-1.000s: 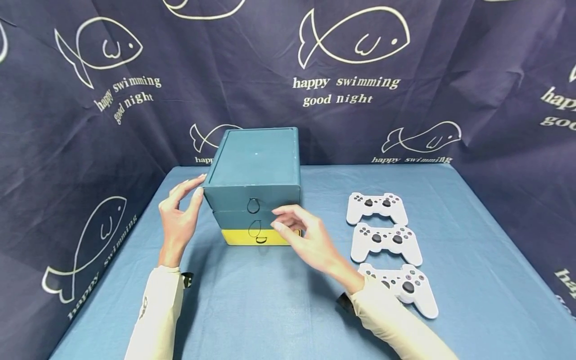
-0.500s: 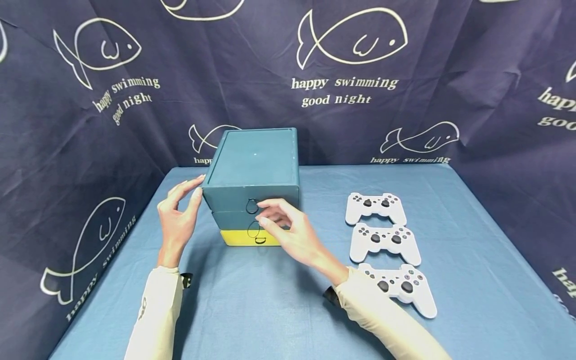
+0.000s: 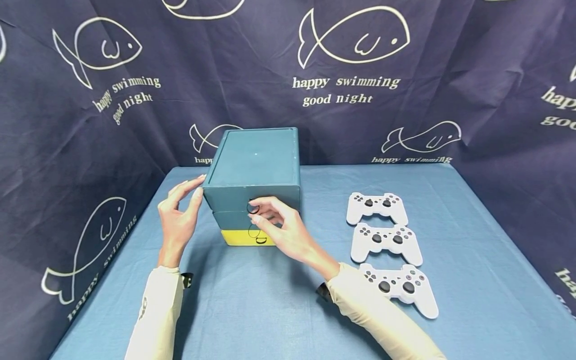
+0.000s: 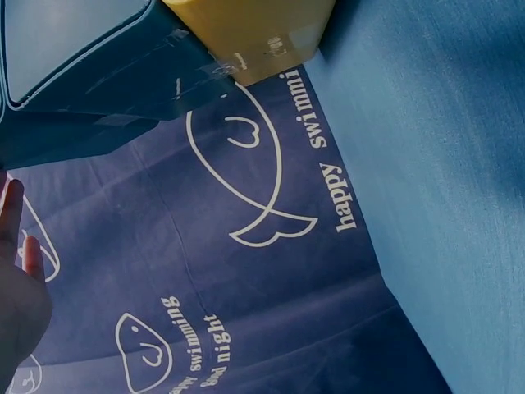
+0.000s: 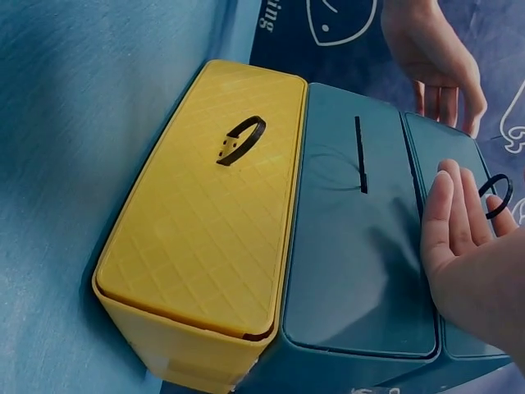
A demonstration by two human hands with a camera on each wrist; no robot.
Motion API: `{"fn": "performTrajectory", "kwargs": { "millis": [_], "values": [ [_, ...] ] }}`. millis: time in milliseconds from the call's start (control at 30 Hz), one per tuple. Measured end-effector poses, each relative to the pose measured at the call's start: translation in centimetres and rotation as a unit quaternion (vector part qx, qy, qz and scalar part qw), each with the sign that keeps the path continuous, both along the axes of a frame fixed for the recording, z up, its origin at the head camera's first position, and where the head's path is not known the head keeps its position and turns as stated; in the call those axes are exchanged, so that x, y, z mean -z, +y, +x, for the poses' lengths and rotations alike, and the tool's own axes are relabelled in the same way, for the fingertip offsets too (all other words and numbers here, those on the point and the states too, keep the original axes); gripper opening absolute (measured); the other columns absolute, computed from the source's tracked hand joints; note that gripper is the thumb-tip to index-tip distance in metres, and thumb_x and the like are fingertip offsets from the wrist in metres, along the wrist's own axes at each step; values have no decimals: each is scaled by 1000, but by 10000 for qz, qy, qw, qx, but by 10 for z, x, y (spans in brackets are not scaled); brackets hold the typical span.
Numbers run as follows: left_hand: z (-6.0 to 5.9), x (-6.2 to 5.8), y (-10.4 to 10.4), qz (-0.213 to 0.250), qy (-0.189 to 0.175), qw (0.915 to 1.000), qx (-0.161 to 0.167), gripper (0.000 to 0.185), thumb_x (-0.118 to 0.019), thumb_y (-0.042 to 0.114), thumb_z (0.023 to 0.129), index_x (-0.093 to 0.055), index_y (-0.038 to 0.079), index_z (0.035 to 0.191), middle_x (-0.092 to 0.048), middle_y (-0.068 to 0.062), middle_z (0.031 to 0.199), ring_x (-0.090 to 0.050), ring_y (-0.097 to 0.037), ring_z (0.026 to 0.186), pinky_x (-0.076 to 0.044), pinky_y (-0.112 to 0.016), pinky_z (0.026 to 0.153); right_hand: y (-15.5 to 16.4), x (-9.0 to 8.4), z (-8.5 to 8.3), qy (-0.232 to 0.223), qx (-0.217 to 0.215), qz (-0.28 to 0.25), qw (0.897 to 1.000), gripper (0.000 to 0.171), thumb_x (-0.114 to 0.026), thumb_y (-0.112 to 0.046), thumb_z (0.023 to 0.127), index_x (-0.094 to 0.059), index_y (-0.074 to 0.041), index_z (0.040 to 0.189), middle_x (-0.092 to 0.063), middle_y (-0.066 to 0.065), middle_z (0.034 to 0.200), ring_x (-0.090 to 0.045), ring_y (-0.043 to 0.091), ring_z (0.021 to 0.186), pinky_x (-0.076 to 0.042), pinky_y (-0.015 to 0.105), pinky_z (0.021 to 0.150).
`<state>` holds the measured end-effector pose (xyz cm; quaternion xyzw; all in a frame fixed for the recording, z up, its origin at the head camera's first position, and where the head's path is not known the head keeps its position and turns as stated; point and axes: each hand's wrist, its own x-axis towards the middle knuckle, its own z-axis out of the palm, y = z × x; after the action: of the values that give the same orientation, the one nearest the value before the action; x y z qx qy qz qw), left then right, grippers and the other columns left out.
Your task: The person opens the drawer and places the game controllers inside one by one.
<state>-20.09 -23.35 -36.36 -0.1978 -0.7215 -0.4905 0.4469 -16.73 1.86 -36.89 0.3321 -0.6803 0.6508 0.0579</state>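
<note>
1. Two hands on the job: my left hand (image 3: pixel 177 215) rests relaxed, fingers straight, touching the left edge of the drawer box (image 3: pixel 254 165) mid-table.
2. My right hand (image 3: pixel 281 227) pinches the top drawer's ring pull (image 3: pixel 253 206).
3. Three white game controllers (image 3: pixel 384 240) lie in a row, right.

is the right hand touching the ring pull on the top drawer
Touching. In the right wrist view the right hand has a fingertip against the ring pull of the top drawer.
</note>
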Motion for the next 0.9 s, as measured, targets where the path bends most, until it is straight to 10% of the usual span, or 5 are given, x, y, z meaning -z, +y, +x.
{"fn": "performTrajectory", "kwargs": {
  "millis": [900],
  "values": [
    [6,-6,7,29,-18,10000,26,25,-66,-15,89,-75,-10,111,-74,-25,110,-67,-12,110,-42,-34,108,-10,7,1,115,-74,-376,9992,35,-66,-2,98,-65,2,132,-72,21,116,-71,29,102,-57,34,87]
  ]
}}
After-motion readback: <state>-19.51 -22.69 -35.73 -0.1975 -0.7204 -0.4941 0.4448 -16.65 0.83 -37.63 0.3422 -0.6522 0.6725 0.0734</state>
